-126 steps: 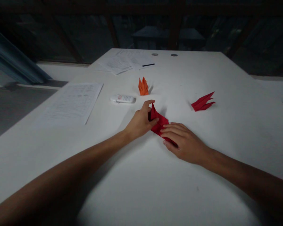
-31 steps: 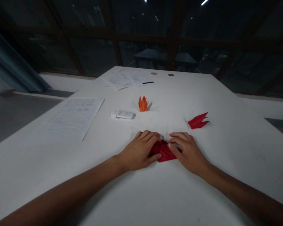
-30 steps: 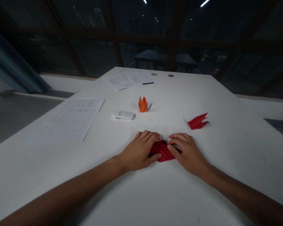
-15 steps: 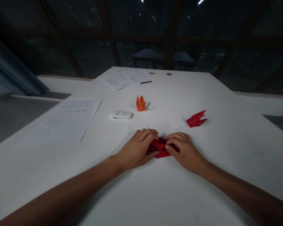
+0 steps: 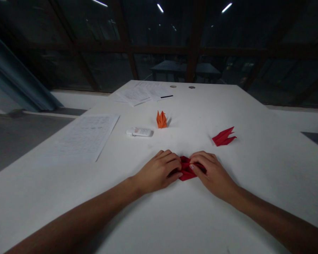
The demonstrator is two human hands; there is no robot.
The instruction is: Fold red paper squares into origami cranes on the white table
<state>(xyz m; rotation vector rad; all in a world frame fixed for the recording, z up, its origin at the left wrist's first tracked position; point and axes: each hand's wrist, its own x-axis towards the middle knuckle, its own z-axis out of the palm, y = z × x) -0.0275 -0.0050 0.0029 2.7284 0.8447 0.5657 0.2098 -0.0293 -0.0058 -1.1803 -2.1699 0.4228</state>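
On a white tabletop (image 5: pixel 159 220), red origami paper (image 5: pixel 186 173), seemingly part-folded with shaping left, is pinched at its ends by the nearly closed left hand (image 5: pixel 159 171) and right hand (image 5: pixel 210 173); beyond it, an orange origami crane (image 5: pixel 161 120) and a red origami crane (image 5: pixel 223 138) appear completed.

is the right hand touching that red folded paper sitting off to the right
Apart. The head view shows a strip of white table between the right hand and the red folded paper off to the right.
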